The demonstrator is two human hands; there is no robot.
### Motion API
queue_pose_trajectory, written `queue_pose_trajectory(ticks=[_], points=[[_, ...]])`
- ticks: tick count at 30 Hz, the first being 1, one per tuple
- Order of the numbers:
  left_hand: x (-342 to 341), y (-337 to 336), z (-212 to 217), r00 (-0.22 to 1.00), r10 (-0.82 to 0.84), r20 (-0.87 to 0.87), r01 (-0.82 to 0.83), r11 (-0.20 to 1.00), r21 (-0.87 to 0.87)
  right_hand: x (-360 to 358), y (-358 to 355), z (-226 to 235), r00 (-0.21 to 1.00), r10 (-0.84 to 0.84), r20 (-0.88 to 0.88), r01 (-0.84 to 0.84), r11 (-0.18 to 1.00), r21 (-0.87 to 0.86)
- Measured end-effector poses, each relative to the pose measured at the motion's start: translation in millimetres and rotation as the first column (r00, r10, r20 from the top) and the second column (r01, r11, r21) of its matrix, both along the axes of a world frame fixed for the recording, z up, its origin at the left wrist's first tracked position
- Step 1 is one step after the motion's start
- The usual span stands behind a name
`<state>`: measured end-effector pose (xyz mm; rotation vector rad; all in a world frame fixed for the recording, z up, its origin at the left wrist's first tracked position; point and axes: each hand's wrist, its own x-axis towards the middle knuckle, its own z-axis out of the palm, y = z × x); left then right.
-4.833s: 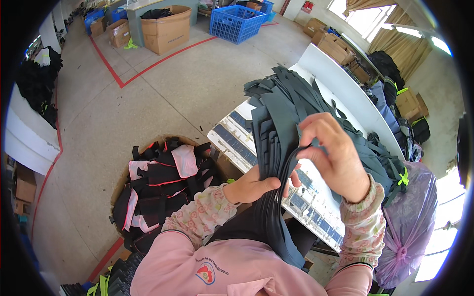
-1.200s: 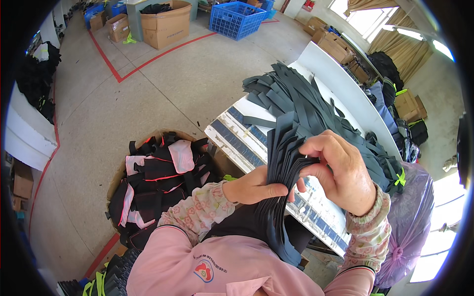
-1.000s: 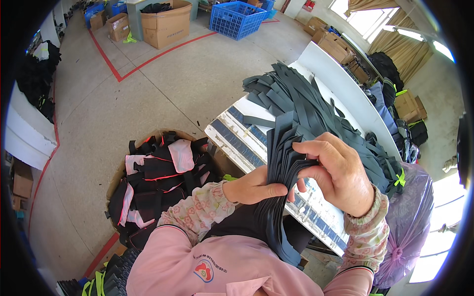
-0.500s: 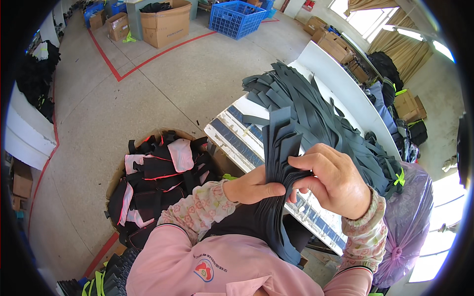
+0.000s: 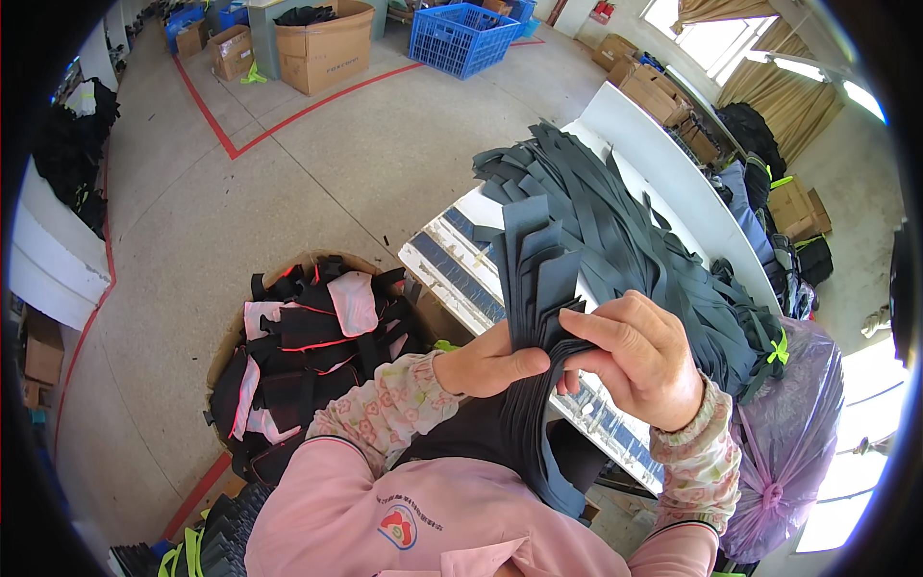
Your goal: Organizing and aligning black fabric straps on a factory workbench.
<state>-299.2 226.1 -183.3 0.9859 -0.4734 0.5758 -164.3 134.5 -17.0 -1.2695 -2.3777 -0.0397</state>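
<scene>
1. Workshop floor with a red line up top; white counter with dark blue stripes and a worn edge, right of centre. Loose strip pile lies across it.
2. Strip bundle, dark grey, is in front of the person: top ends fan up over the counter's near edge, lower lengths hang toward the lap.
3. Left hand is clamped around the bundle's middle, thumb across the front, fingertips showing on the far side.
4. Right hand pinches bent strips at the bundle's right side, thumb against forefinger. Exact count in the pinch: can't tell.
5. Change over the last 0.5 s: right hand is lower and further left; bundle tops lean more to the left. Left hand's hold looks the same.
6. My read: strips are being worked through in the grip, bundle secure, nothing set down yet.
7. Writing: cardboard carton at back has dark print on its side. Pink shirt has a round red-and-blue emblem with dark characters curved beside it. No lettering seen on the strips.
</scene>
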Motion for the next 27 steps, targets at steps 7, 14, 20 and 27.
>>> queue_pose_trajectory(ticks=[7,14,20,27], points=[[-0.7,0.3,1.6,1.000,0.006,-0.015,-0.005,1.000,0.021,0.2,-1.2,1.3,0.993,-0.072,-0.094,0.057,0.988,-0.145],[-1.1,0.8,-0.3,1.000,-0.017,-0.017,0.017,0.999,0.041,0.4,-1.2,2.9,0.989,-0.074,-0.127,0.048,0.979,-0.197],[-1.6,1.1,-1.2,0.999,-0.027,-0.026,0.028,0.999,0.037,3.7,-0.4,4.3,0.996,-0.042,-0.085,0.024,0.979,-0.203],[-1.8,0.0,-0.1,0.999,-0.019,-0.050,0.021,0.999,0.040,0.8,-0.9,4.9,0.992,-0.088,-0.090,0.066,0.974,-0.218]])
